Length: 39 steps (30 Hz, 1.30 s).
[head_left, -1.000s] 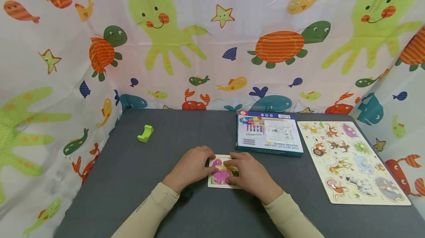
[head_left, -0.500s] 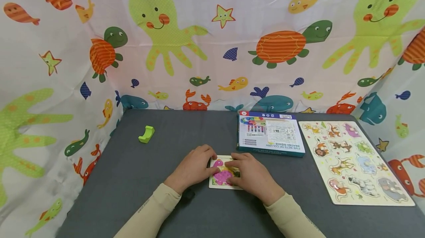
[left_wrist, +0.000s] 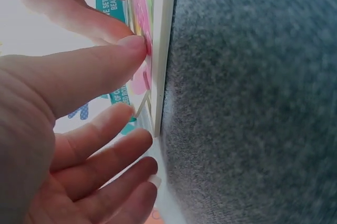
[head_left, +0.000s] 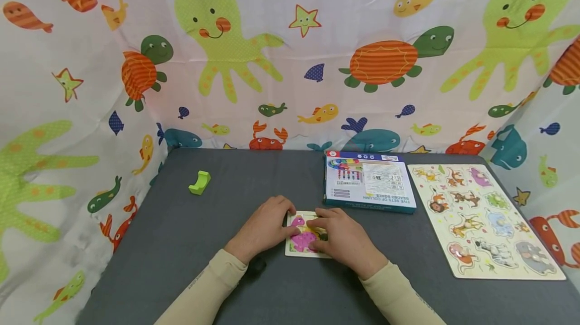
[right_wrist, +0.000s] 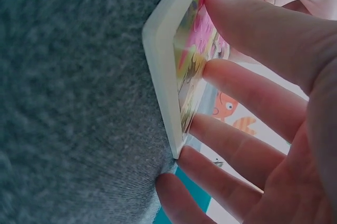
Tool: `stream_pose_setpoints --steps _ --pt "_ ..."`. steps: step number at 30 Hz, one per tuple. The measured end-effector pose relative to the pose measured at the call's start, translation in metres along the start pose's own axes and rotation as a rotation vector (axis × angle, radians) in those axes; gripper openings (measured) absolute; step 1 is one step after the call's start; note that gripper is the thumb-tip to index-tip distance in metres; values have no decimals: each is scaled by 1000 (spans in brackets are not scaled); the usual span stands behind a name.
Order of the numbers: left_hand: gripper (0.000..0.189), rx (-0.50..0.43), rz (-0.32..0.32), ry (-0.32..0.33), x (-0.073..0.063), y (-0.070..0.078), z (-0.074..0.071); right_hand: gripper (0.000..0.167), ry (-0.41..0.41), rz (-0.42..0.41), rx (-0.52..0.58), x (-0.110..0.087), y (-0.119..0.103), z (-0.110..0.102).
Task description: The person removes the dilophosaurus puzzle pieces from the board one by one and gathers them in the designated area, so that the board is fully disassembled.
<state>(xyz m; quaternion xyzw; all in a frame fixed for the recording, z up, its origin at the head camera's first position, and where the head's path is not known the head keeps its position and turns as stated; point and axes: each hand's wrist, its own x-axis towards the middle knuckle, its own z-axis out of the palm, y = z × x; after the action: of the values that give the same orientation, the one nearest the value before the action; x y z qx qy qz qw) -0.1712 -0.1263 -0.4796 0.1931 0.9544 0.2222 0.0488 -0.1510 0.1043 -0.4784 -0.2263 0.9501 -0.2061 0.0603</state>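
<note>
Between both hands a small square puzzle (head_left: pixel 301 244) with a pink dinosaur picture and a pale frame lies flat on the grey table. My left hand (head_left: pixel 267 226) is at its left side; the thumb touches the pink picture and the other fingers reach past the far left corner, as the left wrist view of the hand (left_wrist: pixel 89 145) shows. From the right, my right hand (head_left: pixel 344 242) rests thumb and fingertips on the picture and along its edge, covering much of that side. In the right wrist view the fingers are spread over the puzzle's frame (right_wrist: pixel 160 71).
A light-green curved block (head_left: pixel 199 183) lies at the back left. Behind the hands is a flat box (head_left: pixel 369 184) with printed labels. Further right lies a large animal puzzle board (head_left: pixel 480 221). A curtain (head_left: pixel 290 63) with sea animals closes off the table's back and sides.
</note>
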Motion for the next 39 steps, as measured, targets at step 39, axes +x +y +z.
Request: stream_pose_setpoints --steps 39 --pt "17 -425 -92 7 6 -25 -7 50 -46 62 -22 -1 -5 -3"
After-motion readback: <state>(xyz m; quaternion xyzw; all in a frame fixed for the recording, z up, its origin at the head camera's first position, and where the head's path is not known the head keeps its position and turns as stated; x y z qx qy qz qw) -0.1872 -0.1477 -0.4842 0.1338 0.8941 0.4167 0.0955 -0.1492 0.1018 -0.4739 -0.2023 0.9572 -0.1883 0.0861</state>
